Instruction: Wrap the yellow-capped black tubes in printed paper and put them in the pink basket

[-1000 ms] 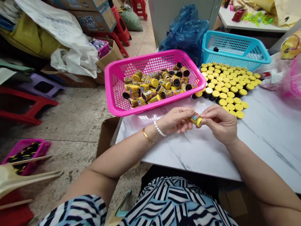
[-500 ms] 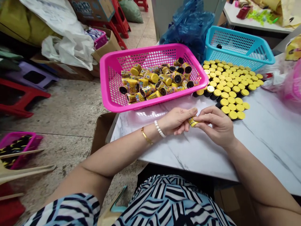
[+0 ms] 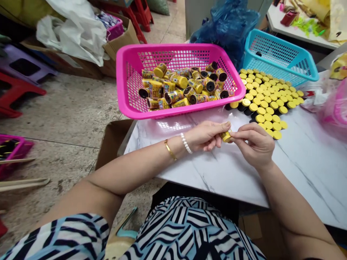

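Above the white marble-patterned table (image 3: 217, 180), the left hand (image 3: 206, 135) and right hand (image 3: 253, 146) meet, their fingers pinching a small yellow-labelled cylinder (image 3: 226, 136) between them. A slip could drop it onto the nearby rows of yellow-capped black containers (image 3: 267, 108), knocking them out of line.

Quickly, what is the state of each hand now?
Left hand: closed, holding a small yellow cylindrical container.
Right hand: closed, pinching the same container.
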{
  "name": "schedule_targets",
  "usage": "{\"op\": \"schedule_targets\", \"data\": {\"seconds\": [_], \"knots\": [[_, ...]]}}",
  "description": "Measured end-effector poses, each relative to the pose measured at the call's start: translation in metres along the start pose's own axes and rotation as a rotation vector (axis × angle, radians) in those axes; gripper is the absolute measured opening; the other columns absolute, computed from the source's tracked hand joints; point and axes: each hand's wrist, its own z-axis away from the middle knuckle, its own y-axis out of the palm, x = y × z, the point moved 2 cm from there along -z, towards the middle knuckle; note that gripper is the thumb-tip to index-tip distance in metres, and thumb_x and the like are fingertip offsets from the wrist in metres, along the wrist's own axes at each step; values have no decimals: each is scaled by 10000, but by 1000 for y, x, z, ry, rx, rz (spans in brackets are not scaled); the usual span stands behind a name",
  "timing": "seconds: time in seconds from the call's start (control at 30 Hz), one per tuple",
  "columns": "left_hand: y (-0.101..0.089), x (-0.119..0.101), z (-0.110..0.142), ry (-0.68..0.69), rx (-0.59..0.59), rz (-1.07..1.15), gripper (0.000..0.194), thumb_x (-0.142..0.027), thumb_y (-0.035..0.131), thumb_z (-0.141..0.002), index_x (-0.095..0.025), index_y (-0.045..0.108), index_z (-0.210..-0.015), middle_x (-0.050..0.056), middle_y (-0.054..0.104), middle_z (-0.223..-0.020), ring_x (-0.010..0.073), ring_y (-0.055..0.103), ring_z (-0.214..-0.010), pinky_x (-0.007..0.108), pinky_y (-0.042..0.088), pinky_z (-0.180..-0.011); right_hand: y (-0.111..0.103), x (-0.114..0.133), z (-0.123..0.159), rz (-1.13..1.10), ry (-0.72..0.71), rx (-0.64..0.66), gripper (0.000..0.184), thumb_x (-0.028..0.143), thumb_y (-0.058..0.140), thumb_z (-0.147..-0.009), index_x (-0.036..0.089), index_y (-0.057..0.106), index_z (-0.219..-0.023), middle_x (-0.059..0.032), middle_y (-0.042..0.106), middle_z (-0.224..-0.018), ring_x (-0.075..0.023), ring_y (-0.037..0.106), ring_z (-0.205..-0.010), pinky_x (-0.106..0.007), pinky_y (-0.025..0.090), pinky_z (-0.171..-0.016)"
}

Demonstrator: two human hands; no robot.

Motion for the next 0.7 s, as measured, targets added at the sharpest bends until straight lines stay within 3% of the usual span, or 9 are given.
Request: {"op": "schedule_targets", "data": {"seconds": [0.2,0.33,0.43,0.53,0.63,0.7], "knots": [[0,3,-1,-42,-17,76,545,-580,604,-1024,-129,643,-721,5,610,-468,60,430,-256,160,252,-271,6,5,3,53,-66,-4,254,113,808,-871,318,820,-1020,-21,726,-934,-160,724,-816,-317,639,-730],[0,2,-3,-25,-8,91,480,-451,578,-1066,-110,665,-740,-3,585,-452,49,401,-245,160,211,-271,9,2,7,55,-75,-34,247,122,782,-892,325,817,-1027,-23,737,-952,-163,733,-818,-313,643,-709],[4,-1,4,32,-8,0,448,-503,630,-1027,-116,670,-805,-10,583,-460,59,394,-247,173,214,-273,1,1,2,89,-65,8,268,217,797,-911,320,797,-1158,-42,750,-1016,-173,741,-843,-327,646,-737],[3,-18,20,320,-108,-214,400,-546,750,-933,-156,671,-976,-26,637,-528,76,459,-298,184,288,-308,-23,1,-7,223,-43,8,371,335,807,-914,290,756,-1279,-56,769,-1022,-175,736,-799,-343,634,-758],[-13,-50,41,830,-471,-477,435,-456,842,-876,-180,667,-1162,-76,628,-551,69,506,-374,189,374,-397,-56,2,-14,537,49,12,287,428,767,-933,248,799,-1154,-67,773,-944,-210,718,-836,-373,593,-792],[-26,-66,50,1036,-691,-618,545,-418,850,-878,-162,623,-1302,-101,616,-536,72,507,-412,197,406,-451,-73,0,-14,786,135,79,281,479,735,-939,233,813,-1051,-92,769,-955,-259,690,-912,-400,549,-793]]}}
